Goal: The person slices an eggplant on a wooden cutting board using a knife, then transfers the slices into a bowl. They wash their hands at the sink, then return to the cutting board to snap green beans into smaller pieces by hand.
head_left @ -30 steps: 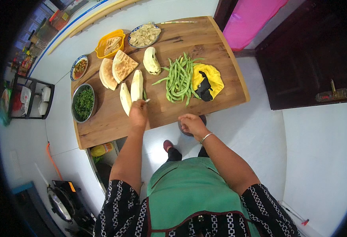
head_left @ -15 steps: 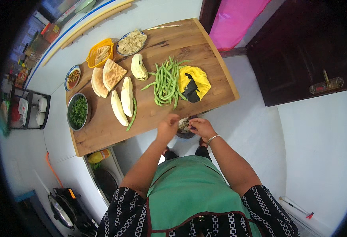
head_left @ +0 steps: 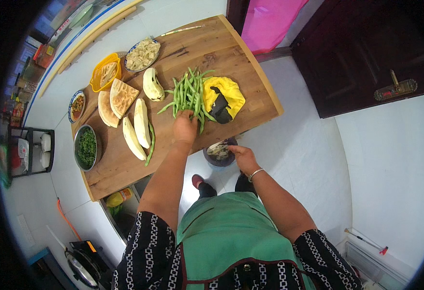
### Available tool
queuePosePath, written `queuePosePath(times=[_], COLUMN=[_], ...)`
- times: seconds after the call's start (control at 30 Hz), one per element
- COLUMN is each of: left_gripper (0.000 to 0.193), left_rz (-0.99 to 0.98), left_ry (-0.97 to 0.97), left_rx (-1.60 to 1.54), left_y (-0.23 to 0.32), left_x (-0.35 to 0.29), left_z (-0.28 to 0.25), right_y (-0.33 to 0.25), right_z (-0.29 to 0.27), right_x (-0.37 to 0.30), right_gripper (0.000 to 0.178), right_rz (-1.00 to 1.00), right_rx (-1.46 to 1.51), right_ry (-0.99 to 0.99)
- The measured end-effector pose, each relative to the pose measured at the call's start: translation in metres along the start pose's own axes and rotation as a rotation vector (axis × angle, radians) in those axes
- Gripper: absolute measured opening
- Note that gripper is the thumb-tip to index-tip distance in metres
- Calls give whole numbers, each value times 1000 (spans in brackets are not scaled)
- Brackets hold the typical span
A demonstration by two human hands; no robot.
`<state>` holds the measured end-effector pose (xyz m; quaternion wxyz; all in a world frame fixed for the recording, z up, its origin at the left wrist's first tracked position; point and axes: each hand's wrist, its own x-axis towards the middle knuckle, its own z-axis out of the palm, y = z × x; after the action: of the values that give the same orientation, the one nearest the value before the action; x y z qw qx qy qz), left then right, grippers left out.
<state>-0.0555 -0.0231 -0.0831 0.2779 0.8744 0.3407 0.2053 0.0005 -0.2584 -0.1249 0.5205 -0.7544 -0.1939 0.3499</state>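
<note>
Green beans (head_left: pixel 187 90) at your left hand (head_left: pixel 186 127).
It's at the pile's near edge; can't tell if gripping, likewise your right hand (head_left: pixel 243 158).

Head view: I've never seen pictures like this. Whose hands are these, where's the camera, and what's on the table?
There is no machine: these are a person's own bare hands. A camera on their head looks down through a wide lens that bends straight edges. The left hand is at the green beans on the wooden table; the right hand is by a dark bin below. Whether either holds anything is unclear. Flatbread, chopped greens and pale vegetables also lie there.
</note>
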Motion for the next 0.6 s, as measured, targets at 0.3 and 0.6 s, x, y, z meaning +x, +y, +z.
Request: queuePosePath(times=[0.3,0.6], left_gripper=[12,15], left_rz=[-535,-553], left_ry=[-18,-258], left_rx=[-895,-1031], left_y=[44,47], left_x=[-25,-66], left_z=[-102,-129], right_y=[-77,-166], right_z=[-3,18], right_x=[22,23], right_gripper=[25,31], right_rz=[-32,-342], right_rx=[237,-55], right_ry=[-98,-292])
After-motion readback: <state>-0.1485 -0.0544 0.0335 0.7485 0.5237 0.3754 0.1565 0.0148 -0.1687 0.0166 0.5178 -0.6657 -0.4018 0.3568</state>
